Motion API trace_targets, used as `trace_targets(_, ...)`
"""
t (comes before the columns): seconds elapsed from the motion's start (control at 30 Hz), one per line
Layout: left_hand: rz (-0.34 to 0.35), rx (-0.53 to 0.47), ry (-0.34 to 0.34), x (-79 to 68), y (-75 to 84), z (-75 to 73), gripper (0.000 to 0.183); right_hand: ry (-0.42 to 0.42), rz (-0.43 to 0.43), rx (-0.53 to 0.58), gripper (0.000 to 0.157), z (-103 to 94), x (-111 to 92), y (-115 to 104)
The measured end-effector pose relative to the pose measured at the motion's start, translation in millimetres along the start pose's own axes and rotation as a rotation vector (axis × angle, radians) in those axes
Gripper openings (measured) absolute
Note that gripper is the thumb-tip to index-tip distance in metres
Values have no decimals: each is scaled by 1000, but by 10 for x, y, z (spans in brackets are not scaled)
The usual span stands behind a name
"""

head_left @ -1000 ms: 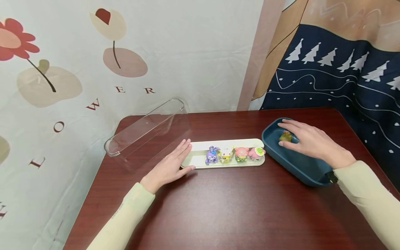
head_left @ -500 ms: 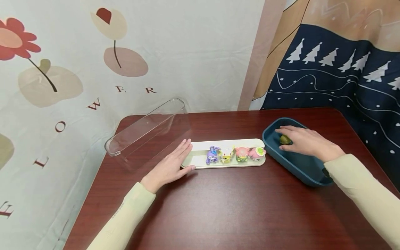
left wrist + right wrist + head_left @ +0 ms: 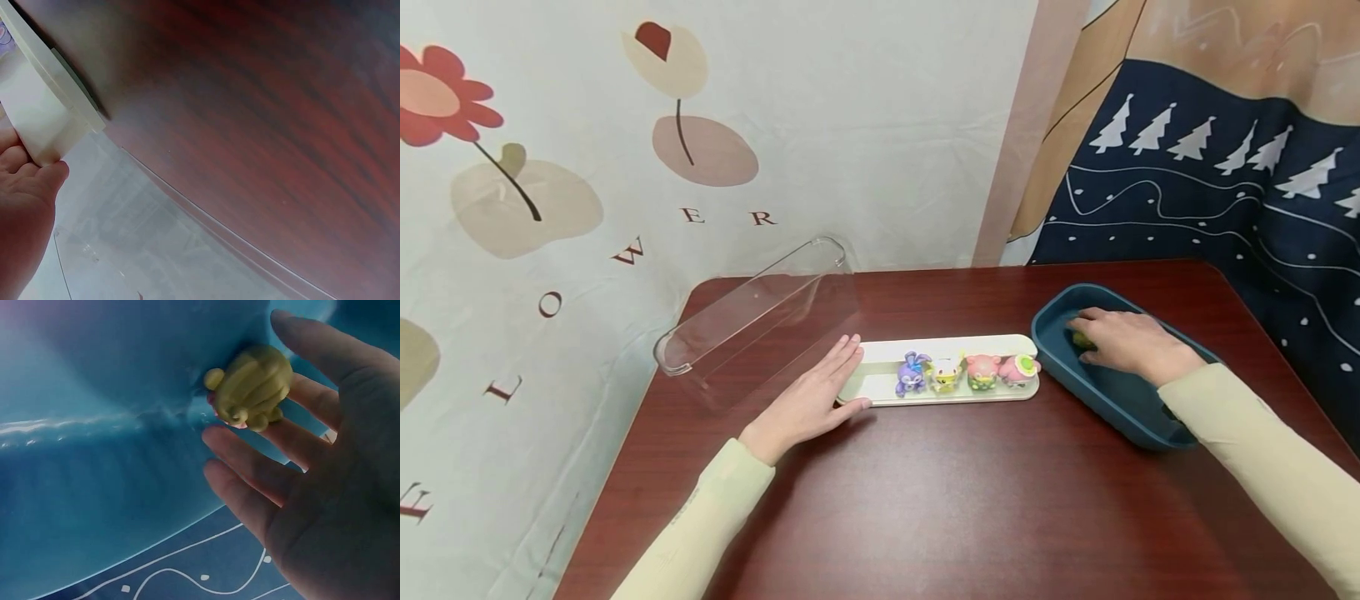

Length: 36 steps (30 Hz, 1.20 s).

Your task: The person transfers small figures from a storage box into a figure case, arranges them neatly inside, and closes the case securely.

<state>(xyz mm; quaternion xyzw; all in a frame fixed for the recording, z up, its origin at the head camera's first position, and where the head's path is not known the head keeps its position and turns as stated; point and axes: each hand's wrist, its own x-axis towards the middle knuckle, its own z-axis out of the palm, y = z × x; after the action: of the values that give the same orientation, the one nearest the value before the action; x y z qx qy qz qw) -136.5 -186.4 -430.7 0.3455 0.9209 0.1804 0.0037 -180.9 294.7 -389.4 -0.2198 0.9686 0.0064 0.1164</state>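
Note:
My left hand (image 3: 805, 402) rests at the left end of a long pale tray (image 3: 874, 390), fingers straight along that end and thumb at its near edge. Standing in the tray are small toy figurines: a purple long-eared one (image 3: 912, 377), a white-and-yellow one (image 3: 945, 377), a pink-and-green one (image 3: 982, 372) and a pink one with a green-and-white top (image 3: 1019, 370). My right hand (image 3: 1131, 343) reaches into a blue basin (image 3: 1078, 385). Its spread fingers and thumb surround a yellow-green figurine (image 3: 259, 387) without pinching it, as the right wrist view shows.
A clear plastic cover (image 3: 752, 312) lies at the back left of the dark red-brown table (image 3: 940, 492). Behind the table hang a pale flower-print cloth (image 3: 880, 133) and a navy cloth with white trees (image 3: 1210, 196).
My right hand has moved left and lower into the blue basin, closing in over the yellow-green figurine, which it now mostly covers in the head view. My left hand stays on the tray.

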Motion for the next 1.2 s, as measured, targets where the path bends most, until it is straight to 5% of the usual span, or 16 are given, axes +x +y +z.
trace_targets(0.67, 5, 4, -3, 10, -1, 23, 82, 98, -108, 31, 27, 69, -51, 81)
trace_targets(1.2, -2, 5, 3, 0, 5, 5, 83, 169, 49, 246, 47, -219, -365, -2)
